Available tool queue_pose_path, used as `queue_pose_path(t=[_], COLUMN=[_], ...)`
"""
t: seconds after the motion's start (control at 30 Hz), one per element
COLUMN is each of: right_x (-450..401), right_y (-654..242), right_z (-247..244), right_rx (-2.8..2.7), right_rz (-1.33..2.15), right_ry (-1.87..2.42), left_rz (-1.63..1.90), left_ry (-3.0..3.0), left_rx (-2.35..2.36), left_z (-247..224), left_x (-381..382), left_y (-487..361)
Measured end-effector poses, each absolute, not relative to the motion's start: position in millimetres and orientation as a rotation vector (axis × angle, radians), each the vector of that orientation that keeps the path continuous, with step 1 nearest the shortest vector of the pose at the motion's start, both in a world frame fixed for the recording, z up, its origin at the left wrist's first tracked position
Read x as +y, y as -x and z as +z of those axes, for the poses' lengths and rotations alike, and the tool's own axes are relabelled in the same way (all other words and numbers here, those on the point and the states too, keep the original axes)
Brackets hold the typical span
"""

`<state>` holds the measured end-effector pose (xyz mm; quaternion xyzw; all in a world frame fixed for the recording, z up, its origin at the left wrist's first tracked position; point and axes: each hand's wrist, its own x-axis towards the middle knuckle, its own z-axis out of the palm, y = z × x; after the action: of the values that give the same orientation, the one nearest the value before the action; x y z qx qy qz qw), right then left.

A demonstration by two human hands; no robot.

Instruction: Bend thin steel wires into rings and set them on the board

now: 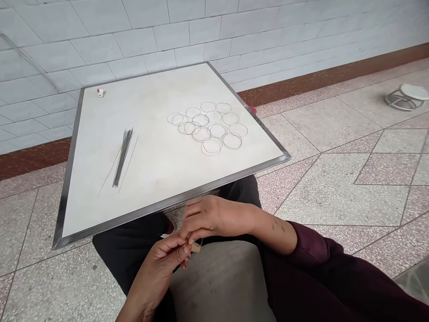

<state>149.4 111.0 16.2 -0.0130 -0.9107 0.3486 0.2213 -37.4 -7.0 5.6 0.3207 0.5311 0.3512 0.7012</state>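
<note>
Both hands meet over my lap, just in front of the table's near edge. My left hand [170,257] pinches a small tan piece [195,247], which pokes out beyond its thumb and looks like tape or card. A thin dark strand shows beside that piece. Directly above, my right hand [201,217] is closed, its fingertips touching the same spot; what lies between them is hidden. On the white table [161,165], thin wire rings [217,131] lie overlapping on the right half. A bundle of straight wires [123,156] rests on the left, with a few loose ones alongside.
A small white and red object [101,92] sits at the table's far left corner. The metal edge trim [174,199] runs between my hands and the wires. Behind stands a tiled wall [134,42]. A low stool [407,96] is on the floor at far right.
</note>
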Motion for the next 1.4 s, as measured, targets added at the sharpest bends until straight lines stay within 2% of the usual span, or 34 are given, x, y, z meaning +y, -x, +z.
queue_pose_path(t=[0.67, 1.4], right_x=[106.7, 106.5], right_y=[-150.5, -146.7], right_z=[11.3, 17.4], right_rx=[-2.487, -2.48], right_rz=[0.933, 0.978], right_ry=[0.064, 0.158], left_rz=[0.91, 0.973], left_ry=[-0.336, -0.291], left_rx=[1.068, 1.021], left_z=[5.9, 7.2], left_x=[-13.3, -10.3], left_y=[33.1, 32.7])
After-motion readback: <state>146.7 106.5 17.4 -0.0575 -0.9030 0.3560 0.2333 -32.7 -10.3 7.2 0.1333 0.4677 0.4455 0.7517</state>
